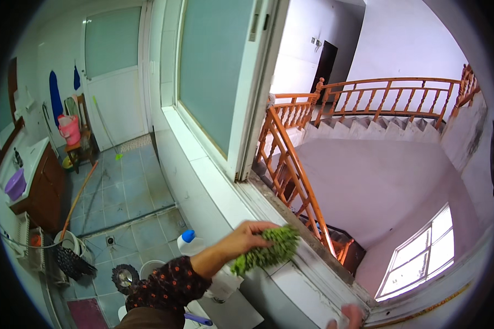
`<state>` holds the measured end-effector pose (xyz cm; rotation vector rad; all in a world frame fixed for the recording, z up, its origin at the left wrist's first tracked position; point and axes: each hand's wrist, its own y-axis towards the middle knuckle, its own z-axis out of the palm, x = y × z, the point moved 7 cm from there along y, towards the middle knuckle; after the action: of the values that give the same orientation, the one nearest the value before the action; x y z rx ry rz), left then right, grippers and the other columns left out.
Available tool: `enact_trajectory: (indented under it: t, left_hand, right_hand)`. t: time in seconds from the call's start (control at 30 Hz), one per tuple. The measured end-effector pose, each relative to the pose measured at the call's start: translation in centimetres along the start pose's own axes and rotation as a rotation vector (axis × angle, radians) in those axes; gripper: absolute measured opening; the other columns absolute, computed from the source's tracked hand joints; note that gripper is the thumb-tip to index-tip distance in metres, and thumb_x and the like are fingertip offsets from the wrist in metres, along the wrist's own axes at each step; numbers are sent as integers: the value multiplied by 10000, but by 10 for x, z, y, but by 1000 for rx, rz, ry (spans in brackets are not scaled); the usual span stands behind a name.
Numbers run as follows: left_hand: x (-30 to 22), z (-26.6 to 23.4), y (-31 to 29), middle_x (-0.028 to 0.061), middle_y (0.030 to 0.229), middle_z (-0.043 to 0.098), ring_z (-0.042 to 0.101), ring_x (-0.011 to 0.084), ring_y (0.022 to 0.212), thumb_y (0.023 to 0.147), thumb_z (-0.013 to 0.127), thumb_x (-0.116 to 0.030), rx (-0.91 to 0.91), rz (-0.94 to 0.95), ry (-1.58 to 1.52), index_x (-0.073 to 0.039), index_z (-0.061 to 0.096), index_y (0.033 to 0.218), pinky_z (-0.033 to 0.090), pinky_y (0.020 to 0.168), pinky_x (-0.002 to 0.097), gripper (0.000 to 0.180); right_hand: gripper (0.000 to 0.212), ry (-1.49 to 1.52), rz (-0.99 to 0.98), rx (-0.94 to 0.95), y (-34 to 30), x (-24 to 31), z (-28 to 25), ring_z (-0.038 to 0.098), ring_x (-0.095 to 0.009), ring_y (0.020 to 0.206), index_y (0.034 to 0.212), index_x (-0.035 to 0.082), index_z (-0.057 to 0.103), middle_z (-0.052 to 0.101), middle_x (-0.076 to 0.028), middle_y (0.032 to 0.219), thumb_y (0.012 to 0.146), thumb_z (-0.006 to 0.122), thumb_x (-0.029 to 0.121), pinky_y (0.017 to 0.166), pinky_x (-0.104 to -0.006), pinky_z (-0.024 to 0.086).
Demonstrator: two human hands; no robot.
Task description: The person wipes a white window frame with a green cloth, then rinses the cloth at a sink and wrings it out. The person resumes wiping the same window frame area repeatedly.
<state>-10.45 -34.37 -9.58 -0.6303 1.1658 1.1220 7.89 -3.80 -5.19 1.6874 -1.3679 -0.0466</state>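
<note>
My left hand (250, 240), in a dark flowered sleeve, grips a fluffy green chenille cleaning cloth (274, 247) from above. The cloth lies over the window's sliding track (307, 255), beside the white tiled sill (299, 293). Only some fingers of my right hand (350, 317) show at the lower edge, close to the track; they are slightly blurred and apart, with nothing seen between them. A frosted sliding pane (217, 71) in a white frame stands beyond my left hand.
Below the sill are a white bottle with a blue cap (187, 237), a round black brush-like thing (125, 278) and a bucket (74, 247) with an orange-handled mop. Left stands a sink cabinet (41, 181) with a purple basin (16, 185). Through the opening, a wooden railing (299, 175) lines a stairwell.
</note>
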Motion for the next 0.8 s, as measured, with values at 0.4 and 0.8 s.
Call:
enact_trajectory:
  t: [0.4,0.8]
  left_hand:
    - [-74,9,-67,128,1167,622,595,258,1097,839,779,-119,-494,681,666,-36,655,1245,474,946,338,432]
    - [14,-123,-7,286,1537,318,234,506,1438,809,766,-280,-1102,113,1383,-66,542,1404,275,1132,581,672]
  right_hand:
    - [342,706,114,603,152,71,169,641,-130,972,1188,-32,646,702,-76,1011,888,712,117,885,-301,500]
    - [266,-20,-556,373,233,123,336,687,-375,810,990,59,665,702,-160,911,762,709,187,686,-467,550]
